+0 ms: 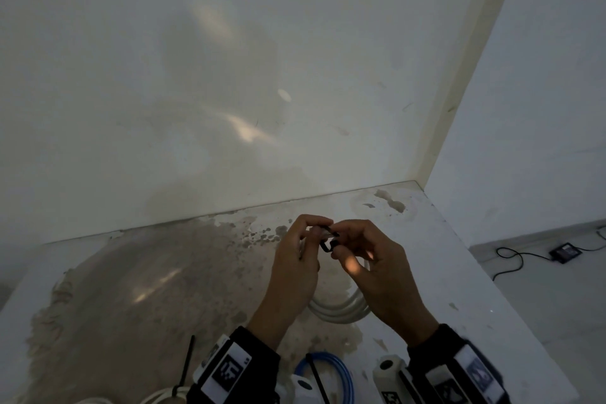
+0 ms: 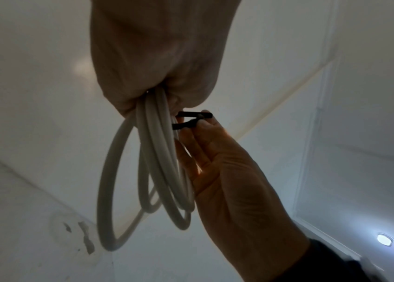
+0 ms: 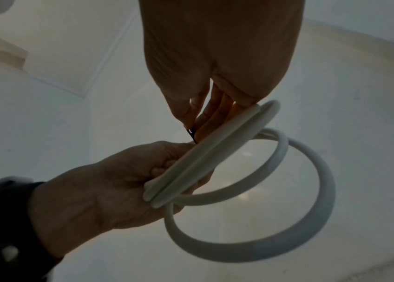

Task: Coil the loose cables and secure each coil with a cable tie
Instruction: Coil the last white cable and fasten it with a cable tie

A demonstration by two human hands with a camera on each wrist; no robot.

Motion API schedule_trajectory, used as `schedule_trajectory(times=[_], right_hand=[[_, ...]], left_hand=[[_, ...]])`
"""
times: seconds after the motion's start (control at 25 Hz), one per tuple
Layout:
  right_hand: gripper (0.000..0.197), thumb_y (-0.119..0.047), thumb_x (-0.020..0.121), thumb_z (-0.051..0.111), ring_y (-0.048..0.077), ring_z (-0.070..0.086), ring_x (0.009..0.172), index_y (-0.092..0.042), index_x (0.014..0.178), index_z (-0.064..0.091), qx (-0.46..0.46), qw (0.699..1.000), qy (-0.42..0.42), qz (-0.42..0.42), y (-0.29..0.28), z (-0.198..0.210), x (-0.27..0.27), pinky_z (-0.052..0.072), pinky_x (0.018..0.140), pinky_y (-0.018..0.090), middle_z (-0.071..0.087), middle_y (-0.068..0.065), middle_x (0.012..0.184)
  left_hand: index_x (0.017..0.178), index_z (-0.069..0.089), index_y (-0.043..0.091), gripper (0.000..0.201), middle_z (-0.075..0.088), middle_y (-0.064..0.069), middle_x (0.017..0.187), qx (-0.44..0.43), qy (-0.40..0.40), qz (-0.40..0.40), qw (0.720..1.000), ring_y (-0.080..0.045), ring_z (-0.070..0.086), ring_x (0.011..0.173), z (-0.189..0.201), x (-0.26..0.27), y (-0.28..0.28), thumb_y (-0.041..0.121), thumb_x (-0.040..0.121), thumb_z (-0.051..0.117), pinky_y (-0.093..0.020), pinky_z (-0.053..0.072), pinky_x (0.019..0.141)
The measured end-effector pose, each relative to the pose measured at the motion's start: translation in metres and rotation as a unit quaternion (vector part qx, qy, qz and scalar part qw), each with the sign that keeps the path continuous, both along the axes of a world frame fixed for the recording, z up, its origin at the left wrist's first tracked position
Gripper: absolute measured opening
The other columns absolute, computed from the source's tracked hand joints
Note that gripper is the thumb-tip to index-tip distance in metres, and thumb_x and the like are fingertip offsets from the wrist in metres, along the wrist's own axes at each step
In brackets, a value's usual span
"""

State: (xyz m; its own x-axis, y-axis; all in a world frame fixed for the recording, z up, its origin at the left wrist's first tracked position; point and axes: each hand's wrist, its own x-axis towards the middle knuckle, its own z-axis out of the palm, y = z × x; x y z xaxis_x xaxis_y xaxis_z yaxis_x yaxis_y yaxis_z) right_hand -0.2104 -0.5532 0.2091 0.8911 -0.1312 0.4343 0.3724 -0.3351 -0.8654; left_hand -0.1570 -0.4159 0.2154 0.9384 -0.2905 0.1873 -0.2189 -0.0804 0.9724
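Note:
A white cable coil hangs in the air above the stained table. My left hand grips the gathered loops at the top; the left wrist view shows the strands of the coil running out of that fist. A black cable tie loops round the bundle. My right hand pinches the tie's ends between thumb and fingers, right beside the left fingers. In the right wrist view the tie shows as a dark sliver at my right fingertips. My left hand holds the coil below them.
A blue cable coil with a black tie across it lies at the table's near edge. Another black tie stands up from a white cable at the bottom left. A wall rises behind. On the floor to the right lies a black device.

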Motion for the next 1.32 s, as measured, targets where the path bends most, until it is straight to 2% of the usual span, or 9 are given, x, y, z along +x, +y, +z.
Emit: schedule_trajectory(times=[0.24, 0.36, 0.4, 0.56, 0.76, 1.0, 1.12, 1.2, 1.32], right_hand=[[0.023, -0.023, 0.087, 0.064, 0.001, 0.066, 0.094, -0.020, 0.110, 0.067, -0.068, 0.996, -0.059, -0.014, 0.012, -0.004, 0.002, 0.050, 0.082, 0.010, 0.069, -0.011, 0.101], [0.021, -0.023, 0.089, 0.063, -0.003, 0.064, 0.092, -0.021, 0.109, 0.070, -0.091, 0.991, -0.086, -0.040, 0.015, -0.004, 0.005, 0.049, 0.080, 0.007, 0.067, -0.011, 0.099], [0.022, -0.024, 0.090, 0.063, -0.003, 0.064, 0.092, -0.022, 0.111, 0.069, -0.096, 0.990, -0.089, -0.046, 0.015, -0.004, 0.006, 0.049, 0.080, 0.007, 0.067, -0.010, 0.099], [0.027, -0.030, 0.093, 0.056, 0.004, 0.065, 0.091, -0.031, 0.119, 0.063, -0.105, 0.991, -0.066, -0.045, 0.017, -0.006, 0.009, 0.051, 0.080, 0.009, 0.064, -0.006, 0.100], [0.027, -0.033, 0.095, 0.051, 0.000, 0.061, 0.094, -0.033, 0.120, 0.061, -0.107, 0.993, -0.042, -0.022, 0.022, -0.003, 0.009, 0.050, 0.080, 0.007, 0.056, -0.016, 0.101], [0.026, -0.030, 0.095, 0.052, 0.004, 0.065, 0.095, -0.025, 0.118, 0.066, -0.079, 0.996, -0.040, -0.019, 0.035, -0.001, 0.007, 0.054, 0.079, 0.013, 0.062, -0.001, 0.103], [0.024, -0.015, 0.096, 0.062, 0.002, 0.066, 0.096, -0.020, 0.119, 0.066, -0.072, 0.996, -0.046, -0.020, 0.042, 0.003, 0.007, 0.054, 0.080, 0.014, 0.064, -0.004, 0.105], [0.032, -0.005, 0.091, 0.067, -0.002, 0.066, 0.097, -0.020, 0.119, 0.063, -0.067, 0.996, -0.053, -0.034, 0.047, 0.004, 0.006, 0.053, 0.081, 0.011, 0.065, -0.012, 0.105], [0.035, -0.005, 0.086, 0.073, -0.002, 0.068, 0.093, -0.021, 0.115, 0.062, -0.045, 0.995, -0.061, -0.070, 0.056, 0.002, 0.005, 0.053, 0.079, 0.010, 0.068, -0.016, 0.101]], left_hand=[[0.105, 0.063, 0.023, 0.023, 0.054, 0.005, 0.061, -0.034, 0.054, 0.008, 0.998, -0.011, 0.032, 0.039, 0.001, -0.004, 0.006, 0.022, 0.105, 0.040, -0.022, 0.029, 0.039], [0.105, 0.064, 0.027, 0.022, 0.047, -0.028, 0.068, -0.061, 0.098, 0.005, 0.993, -0.014, 0.029, 0.043, 0.001, -0.004, 0.009, 0.026, 0.104, 0.042, -0.023, 0.026, 0.040], [0.104, 0.064, 0.028, 0.022, 0.047, -0.031, 0.071, -0.070, 0.110, 0.002, 0.992, -0.014, 0.029, 0.044, 0.002, -0.005, 0.011, 0.027, 0.104, 0.042, -0.024, 0.026, 0.042], [0.103, 0.064, 0.030, 0.020, 0.047, -0.025, 0.075, -0.098, 0.135, -0.020, 0.986, -0.017, 0.024, 0.048, 0.006, -0.005, 0.017, 0.030, 0.103, 0.044, -0.027, 0.022, 0.045], [0.101, 0.065, 0.029, 0.022, 0.046, -0.040, 0.079, -0.105, 0.128, -0.017, 0.986, -0.019, 0.022, 0.049, 0.008, -0.007, 0.025, 0.036, 0.102, 0.044, -0.028, 0.020, 0.046], [0.102, 0.066, 0.028, 0.018, 0.041, -0.041, 0.076, -0.104, 0.133, -0.018, 0.985, -0.017, 0.023, 0.047, 0.008, -0.002, 0.040, 0.035, 0.099, 0.050, -0.025, 0.022, 0.044], [0.102, 0.066, 0.024, 0.016, 0.045, -0.037, 0.077, -0.106, 0.152, -0.012, 0.983, -0.015, 0.024, 0.046, 0.006, 0.002, 0.044, 0.031, 0.100, 0.052, -0.023, 0.024, 0.044], [0.103, 0.065, 0.020, 0.016, 0.053, -0.025, 0.082, -0.117, 0.183, 0.009, 0.976, -0.013, 0.028, 0.047, 0.004, 0.005, 0.045, 0.029, 0.099, 0.052, -0.022, 0.026, 0.044], [0.104, 0.064, 0.017, 0.015, 0.059, -0.017, 0.088, -0.134, 0.216, 0.033, 0.966, -0.011, 0.031, 0.047, 0.005, 0.007, 0.048, 0.024, 0.099, 0.052, -0.021, 0.028, 0.043]])
